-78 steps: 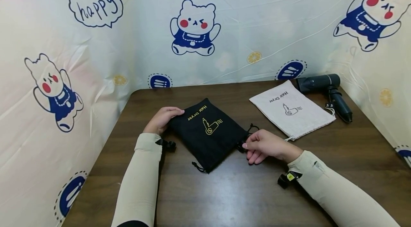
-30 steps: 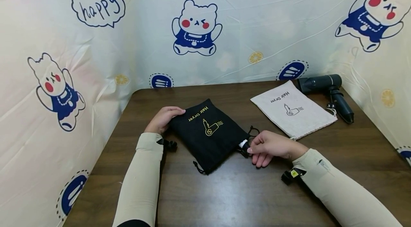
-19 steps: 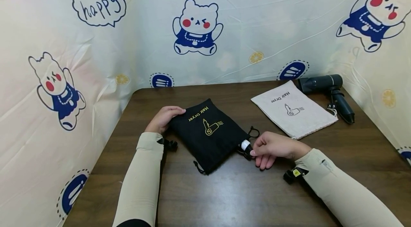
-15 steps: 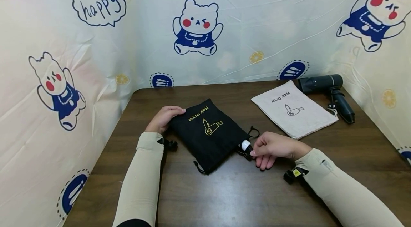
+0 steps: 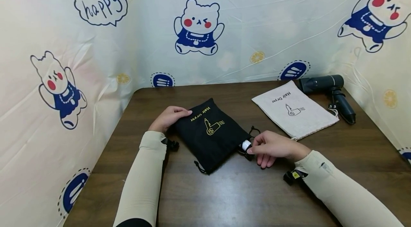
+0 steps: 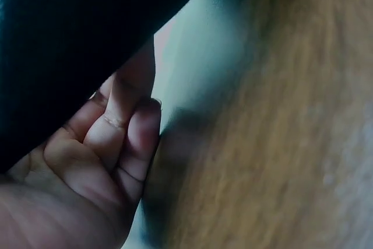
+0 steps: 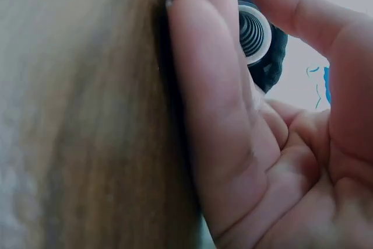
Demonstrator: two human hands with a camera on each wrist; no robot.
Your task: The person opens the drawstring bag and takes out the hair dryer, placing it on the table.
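Note:
A black drawstring pouch (image 5: pixel 205 141) with yellow "Hair Dryer" lettering lies on the wooden table in the head view. At its far-left corner my left hand (image 5: pixel 168 118) grips the cloth, thumb on top; the left wrist view shows the fingers (image 6: pixel 87 161) bent beneath the dark fabric. From the pouch's mouth at the right pokes the white-and-black end of a hair dryer (image 5: pixel 246 145), the remainder hidden inside. My right hand (image 5: pixel 273 146) pinches that end between thumb and forefinger. A white ring around black ribbing (image 7: pixel 252 33) shows there in the right wrist view.
A white "Hair Dryer" pouch (image 5: pixel 293 112) lies flat at the back right. Beside it, near the table's right edge, rests a dark hair dryer (image 5: pixel 321 83). Printed cloth (image 5: pixel 144 34) walls off the back and sides. Black drawstrings (image 5: pixel 199 166) hang from the pouch.
The hair dryer's white end has come into sight at the pouch's mouth. Lately my left hand has shifted right with the pouch's corner, and my right hand has moved slightly left.

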